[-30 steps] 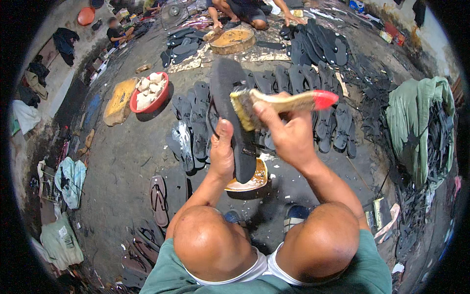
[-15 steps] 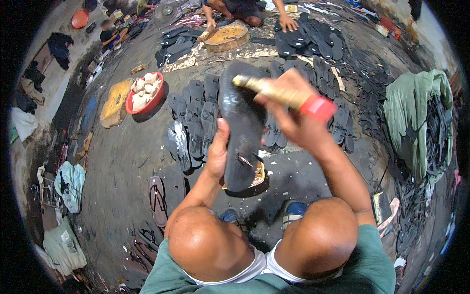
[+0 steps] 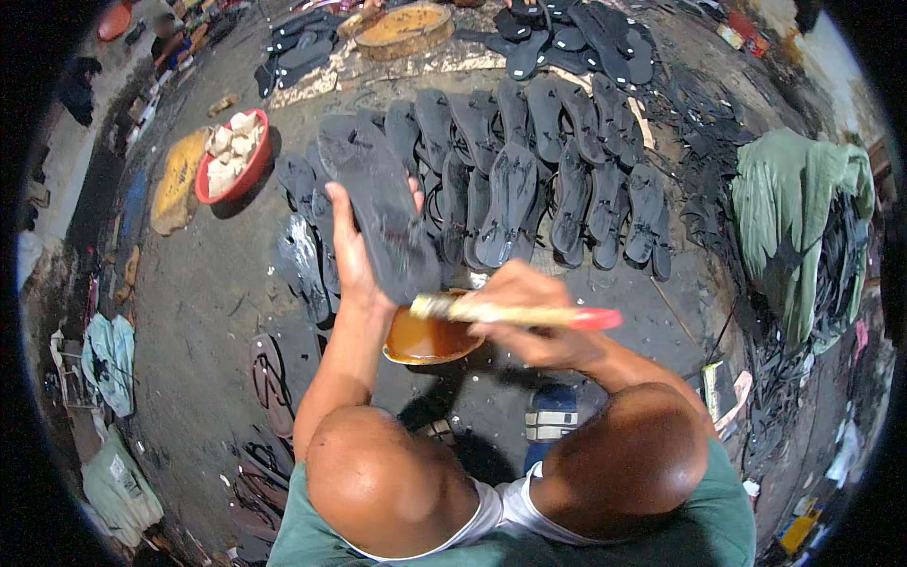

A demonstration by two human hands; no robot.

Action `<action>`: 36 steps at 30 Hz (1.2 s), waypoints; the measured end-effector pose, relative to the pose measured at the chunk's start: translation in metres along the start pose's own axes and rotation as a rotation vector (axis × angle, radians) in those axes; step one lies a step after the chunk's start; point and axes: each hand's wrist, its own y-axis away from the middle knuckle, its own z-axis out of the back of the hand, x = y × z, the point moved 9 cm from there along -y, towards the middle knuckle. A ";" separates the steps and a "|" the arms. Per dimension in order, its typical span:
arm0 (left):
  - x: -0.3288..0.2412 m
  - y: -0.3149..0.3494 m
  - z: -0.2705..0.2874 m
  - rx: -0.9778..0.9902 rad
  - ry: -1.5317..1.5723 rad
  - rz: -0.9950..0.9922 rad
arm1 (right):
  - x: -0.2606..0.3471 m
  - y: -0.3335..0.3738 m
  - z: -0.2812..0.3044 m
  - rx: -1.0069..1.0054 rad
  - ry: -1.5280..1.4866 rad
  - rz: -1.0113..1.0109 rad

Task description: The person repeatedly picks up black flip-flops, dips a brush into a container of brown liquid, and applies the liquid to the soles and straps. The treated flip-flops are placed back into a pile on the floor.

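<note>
Leftward went the black flip-flop [image 3: 373,203], now left of centre in the frame, while the red-ended paintbrush [image 3: 567,317], its handle pinched in the right hand [image 3: 524,288], dropped to the lower centre over a bowl [image 3: 416,360] of amber liquid [image 3: 425,338]. The left hand [image 3: 357,260] clasped the flip-flop by its opposite edges, thumb apart from fingers. It looked light and flexible, likely slick where its face shone, so the side edges seemed the safest hold.

One brush [image 3: 529,315], one held sandal [image 3: 373,198], one amber-filled bowl [image 3: 421,361].
</note>
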 end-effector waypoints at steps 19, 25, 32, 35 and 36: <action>0.243 -0.192 -0.013 -0.074 -0.214 0.536 | -0.107 0.171 0.159 -1.119 -0.097 -0.809; 0.136 -0.056 0.021 0.118 -0.547 0.410 | -0.131 0.126 0.081 -0.538 -0.017 -0.890; -0.068 0.155 0.223 -0.708 -1.557 -0.368 | -0.130 0.056 -0.078 0.203 0.397 -0.392; -0.050 0.249 0.270 -0.809 -1.845 -0.176 | -0.130 0.058 -0.100 0.297 0.477 -0.429; -0.044 0.271 0.274 -0.828 -1.903 -0.186 | -0.128 0.055 -0.101 0.304 0.476 -0.465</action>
